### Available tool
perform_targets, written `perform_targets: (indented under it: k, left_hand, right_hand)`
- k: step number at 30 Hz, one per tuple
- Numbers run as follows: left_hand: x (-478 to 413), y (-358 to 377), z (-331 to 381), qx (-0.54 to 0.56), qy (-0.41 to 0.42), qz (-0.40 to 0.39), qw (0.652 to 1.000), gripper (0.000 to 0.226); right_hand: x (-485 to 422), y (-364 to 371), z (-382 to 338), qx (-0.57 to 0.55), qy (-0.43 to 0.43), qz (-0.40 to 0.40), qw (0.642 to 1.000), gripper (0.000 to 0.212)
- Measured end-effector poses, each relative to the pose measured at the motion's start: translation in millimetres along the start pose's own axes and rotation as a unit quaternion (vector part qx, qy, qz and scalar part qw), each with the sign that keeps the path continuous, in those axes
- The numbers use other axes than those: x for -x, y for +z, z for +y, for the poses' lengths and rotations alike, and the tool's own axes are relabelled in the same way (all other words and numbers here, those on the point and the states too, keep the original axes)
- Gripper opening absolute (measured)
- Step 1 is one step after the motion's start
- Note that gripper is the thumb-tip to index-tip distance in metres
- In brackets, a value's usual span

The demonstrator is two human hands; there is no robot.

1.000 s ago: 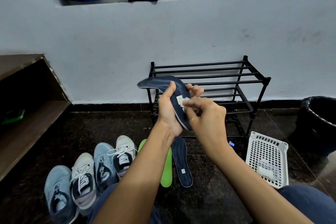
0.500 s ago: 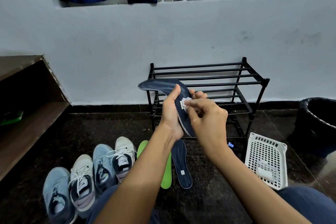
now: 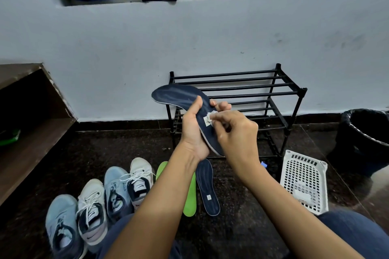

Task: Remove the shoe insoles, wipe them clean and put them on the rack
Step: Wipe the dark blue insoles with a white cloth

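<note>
head view — as before, left hand (image 3: 192, 132) grips insole (image 3: 179, 94), right hand (image 3: 237, 132) pinches wipe (image 3: 211, 115)

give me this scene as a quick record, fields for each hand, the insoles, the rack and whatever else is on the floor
left hand: grips the held insole, raised in front of the rack
right hand: pinches a white wipe against the held insole
held insole: navy, bent, far end curving left
floor insoles: green insole and navy floor insole, side by side
rack: black, by the wall; no insole visible on its bars
shoes: four in a row, left of the floor insoles
other: white basket on the right, black bin beyond it
</note>
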State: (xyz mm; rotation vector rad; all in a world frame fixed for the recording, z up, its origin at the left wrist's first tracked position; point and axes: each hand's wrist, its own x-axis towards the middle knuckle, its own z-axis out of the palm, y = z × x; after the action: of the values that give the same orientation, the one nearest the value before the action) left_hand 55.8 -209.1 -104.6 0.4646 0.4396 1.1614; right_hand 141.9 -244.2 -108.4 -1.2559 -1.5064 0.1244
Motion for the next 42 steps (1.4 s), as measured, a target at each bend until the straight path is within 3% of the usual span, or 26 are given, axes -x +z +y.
perform_targets:
  k: [2, 5, 7, 12, 17, 19, 23, 26, 35, 40, 42]
  left_hand:
    - [0.7, -1.1, 3.0, -0.015, 0.002, -0.011, 1.0, 0.04]
    - [0.7, -6.6, 13.5, -0.031, 0.025, -0.01, 0.999, 0.041]
    - [-0.5, -8.7, 16.9, -0.022, 0.04, 0.007, 0.999, 0.039]
    - [-0.2, -2.9, 7.3, -0.009, 0.03, 0.037, 0.999, 0.042]
    - [5.1, 0.9, 0.4, 0.006, 0.001, -0.005, 1.0, 0.038]
    - [7.5, 0.1, 4.8, -0.012, 0.007, -0.016, 1.0, 0.041]
    - [6.6, -6.7, 18.9, -0.04, 0.039, 0.001, 0.998, 0.046]
    - [4.6, -6.2, 16.9, -0.023, 0.045, 0.026, 0.998, 0.042]
    - [8.5, 3.4, 1.7, 0.014, 0.003, 0.002, 1.0, 0.042]
    - [6.5, -6.1, 19.2, -0.019, 0.043, 0.022, 0.999, 0.045]
    - [6.4, -7.1, 23.0, -0.009, 0.058, 0.034, 0.998, 0.044]
  right_hand:
    - [0.9, -4.1, -2.0, -0.025, 0.022, -0.019, 0.999, 0.016]
    - [8.3, -8.9, -7.6, -0.067, 0.114, -0.148, 0.98, 0.014]
    - [12.1, -9.0, -8.0, -0.086, 0.139, -0.185, 0.969, 0.014]
    - [7.0, -5.1, -4.7, -0.061, 0.1, -0.127, 0.985, 0.017]
    - [-1.1, -2.7, -1.4, -0.019, 0.016, -0.022, 0.999, 0.017]
    - [2.0, -6.2, -7.1, -0.051, 0.054, -0.048, 0.996, 0.016]
    - [14.8, -9.8, -19.7, -0.122, 0.13, -0.176, 0.968, 0.015]
    - [12.2, -9.3, -17.2, -0.136, 0.143, -0.18, 0.964, 0.016]
    - [-3.4, -1.4, -2.5, -0.006, -0.005, -0.007, 1.0, 0.017]
    - [13.1, -7.5, -19.6, -0.097, 0.09, -0.173, 0.976, 0.016]
    - [15.7, -8.5, -20.7, -0.119, 0.106, -0.188, 0.969, 0.019]
